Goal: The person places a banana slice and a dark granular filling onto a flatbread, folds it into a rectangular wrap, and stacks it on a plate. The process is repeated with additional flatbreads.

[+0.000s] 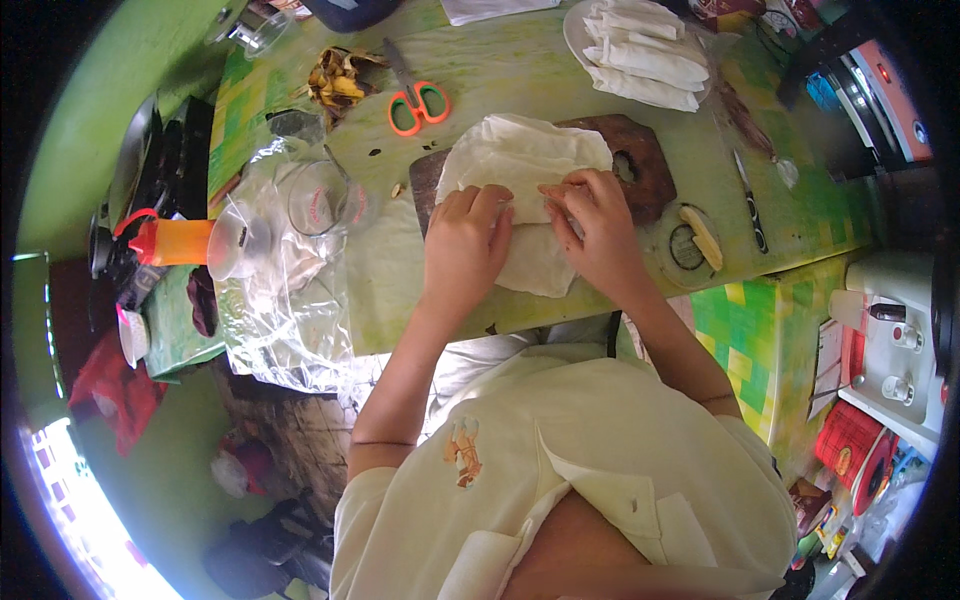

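You've got a green table (520, 70) under everything, with a big crinkly sheet of clear plastic (290, 300) hanging over its left edge. Mid-table there's a dark wooden cutting board (650, 160), and the thin white wrapper (520, 160) is spread across it, spilling off the near side. Your left hand (465, 250) presses down on the wrapper with fingers curled over a folded edge, and your right hand (595, 225) pinches that same fold, fingertips closed on it. Far side: a plate of finished white rolls (645, 55). Orange-handled scissors (415, 100) lie left of the board, a small knife (750, 205) off to the right.
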`<state>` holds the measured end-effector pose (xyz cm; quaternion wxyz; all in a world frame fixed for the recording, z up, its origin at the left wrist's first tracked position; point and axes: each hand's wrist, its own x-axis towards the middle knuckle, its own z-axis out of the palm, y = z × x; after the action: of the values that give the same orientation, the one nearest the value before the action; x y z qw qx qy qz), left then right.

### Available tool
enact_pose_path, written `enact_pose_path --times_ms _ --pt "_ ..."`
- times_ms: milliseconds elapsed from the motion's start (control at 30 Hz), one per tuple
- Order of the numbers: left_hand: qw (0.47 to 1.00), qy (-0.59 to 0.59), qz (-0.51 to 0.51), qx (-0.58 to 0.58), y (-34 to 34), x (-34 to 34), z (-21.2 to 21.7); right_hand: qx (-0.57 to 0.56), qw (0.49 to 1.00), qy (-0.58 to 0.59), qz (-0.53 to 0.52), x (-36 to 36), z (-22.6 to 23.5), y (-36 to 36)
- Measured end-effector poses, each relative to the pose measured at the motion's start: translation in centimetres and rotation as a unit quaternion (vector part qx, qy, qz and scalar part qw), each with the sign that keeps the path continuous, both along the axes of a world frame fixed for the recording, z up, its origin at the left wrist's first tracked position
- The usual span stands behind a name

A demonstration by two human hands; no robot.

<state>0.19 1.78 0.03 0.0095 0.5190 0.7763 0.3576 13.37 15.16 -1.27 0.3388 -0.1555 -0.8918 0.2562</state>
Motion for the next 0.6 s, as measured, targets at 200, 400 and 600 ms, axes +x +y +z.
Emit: enact_pose_path --times_ms 200,400,600 --pt "0.994 0.095 0.003 0.05 0.3 -0.2 -0.3 0.049 0.995 -0.038 0.073 0.1 0.3 1.3" --pt "0.993 0.104 -0.044 0.041 -0.1 -0.7 0.0 0.066 0.99 -0.065 0.105 0.2 0.0 2.0" --pt "0.994 0.099 -0.046 0.014 -0.4 -0.6 0.4 0.097 0.987 -0.083 0.094 0.0 0.4 2.1"
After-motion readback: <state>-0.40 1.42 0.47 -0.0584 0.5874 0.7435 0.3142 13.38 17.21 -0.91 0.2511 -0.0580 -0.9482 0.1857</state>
